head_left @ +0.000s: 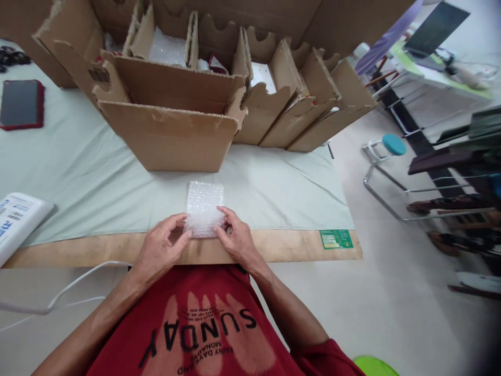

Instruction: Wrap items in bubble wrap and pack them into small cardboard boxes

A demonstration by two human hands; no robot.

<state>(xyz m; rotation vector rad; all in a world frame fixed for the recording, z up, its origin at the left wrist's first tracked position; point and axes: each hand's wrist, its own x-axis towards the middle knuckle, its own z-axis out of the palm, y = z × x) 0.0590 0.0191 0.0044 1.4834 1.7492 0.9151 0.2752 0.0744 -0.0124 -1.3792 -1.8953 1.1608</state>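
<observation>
A small sheet or pouch of clear bubble wrap (205,201) lies at the front of the cloth-covered table, its near end over the bare wooden edge. My left hand (166,240) pinches its left side between thumb and fingers. On the opposite side, my right hand (235,235) grips the near right part, thumb below and index finger above. The near half looks doubled or cloudier than the far half. Whether anything lies inside the wrap I cannot tell. Just beyond it stands an open cardboard bin (168,138).
Several cardboard compartments (270,117) stand behind, one with more bubble wrap (168,48). A tablet in a red case (22,104) lies at left, near a white device (19,222) with a cable. A green label (336,239) marks the wooden edge. A blue-topped stool (393,144) stands right.
</observation>
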